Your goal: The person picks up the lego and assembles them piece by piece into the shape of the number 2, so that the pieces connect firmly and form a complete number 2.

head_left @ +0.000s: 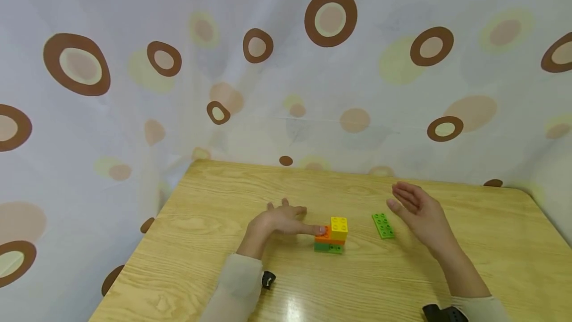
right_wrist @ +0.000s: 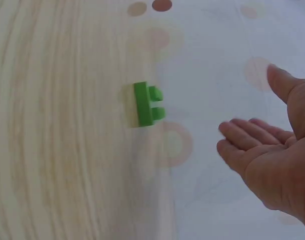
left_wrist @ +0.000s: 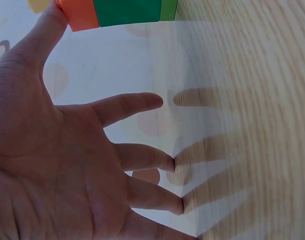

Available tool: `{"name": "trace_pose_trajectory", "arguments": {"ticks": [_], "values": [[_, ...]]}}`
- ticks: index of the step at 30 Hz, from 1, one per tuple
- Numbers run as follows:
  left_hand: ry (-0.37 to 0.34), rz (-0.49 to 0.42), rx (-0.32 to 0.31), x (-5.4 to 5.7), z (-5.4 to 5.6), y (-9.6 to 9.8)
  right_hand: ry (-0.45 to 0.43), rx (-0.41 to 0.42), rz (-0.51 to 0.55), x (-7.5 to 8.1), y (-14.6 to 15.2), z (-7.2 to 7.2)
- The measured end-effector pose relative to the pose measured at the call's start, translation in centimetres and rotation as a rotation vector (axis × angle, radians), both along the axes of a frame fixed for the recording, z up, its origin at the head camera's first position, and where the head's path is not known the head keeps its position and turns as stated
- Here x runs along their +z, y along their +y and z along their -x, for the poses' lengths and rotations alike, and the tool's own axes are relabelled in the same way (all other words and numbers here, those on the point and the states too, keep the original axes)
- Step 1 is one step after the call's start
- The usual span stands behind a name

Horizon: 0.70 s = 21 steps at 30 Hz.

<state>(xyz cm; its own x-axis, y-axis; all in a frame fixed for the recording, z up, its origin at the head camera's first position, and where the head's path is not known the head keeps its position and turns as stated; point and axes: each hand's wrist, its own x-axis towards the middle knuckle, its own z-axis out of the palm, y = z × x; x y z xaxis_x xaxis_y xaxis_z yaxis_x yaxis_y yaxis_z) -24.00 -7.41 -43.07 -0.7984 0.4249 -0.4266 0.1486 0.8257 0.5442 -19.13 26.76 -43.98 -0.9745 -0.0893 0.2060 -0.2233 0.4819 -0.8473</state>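
Observation:
A small stack of toy building bricks stands on the table: a yellow brick [head_left: 339, 227] on top, an orange brick [head_left: 322, 238] below it, a dark green brick [left_wrist: 127, 11] lower, and light green [left_wrist: 168, 10] at the base. With its thumb extended, my left hand [head_left: 279, 221] presses on the orange brick's studs, left of the yellow brick. Its other fingers are spread, their tips at the tabletop in the left wrist view. My right hand [head_left: 422, 220] hovers with straight fingers and holds nothing. To its left lies a flat lime green studded brick [head_left: 383, 226].
The wooden table [head_left: 201, 262] reaches back to a pale curtain [head_left: 277, 78] with brown and yellow circles. Black wrist straps [head_left: 268, 280] sit at both sleeves. The loose lime brick lies right of the stack.

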Motion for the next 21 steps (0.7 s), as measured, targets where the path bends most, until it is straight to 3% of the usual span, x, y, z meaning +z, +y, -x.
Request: {"name": "trace_pose_trajectory", "arguments": {"ticks": [5,14,21], "values": [[0.011,-0.002,-0.018,0.0,0.1,-0.1,-0.139,-0.025,-0.15,-0.8,-0.2,0.2],[-0.006,-0.009,-0.004,-0.1,0.0,0.0,-0.188,-0.021,-0.338,-1.2,-1.3,0.0],[0.012,0.0,-0.042,-0.1,0.2,0.0,-0.201,-0.002,-0.371,-1.5,-1.6,-0.1]]}}
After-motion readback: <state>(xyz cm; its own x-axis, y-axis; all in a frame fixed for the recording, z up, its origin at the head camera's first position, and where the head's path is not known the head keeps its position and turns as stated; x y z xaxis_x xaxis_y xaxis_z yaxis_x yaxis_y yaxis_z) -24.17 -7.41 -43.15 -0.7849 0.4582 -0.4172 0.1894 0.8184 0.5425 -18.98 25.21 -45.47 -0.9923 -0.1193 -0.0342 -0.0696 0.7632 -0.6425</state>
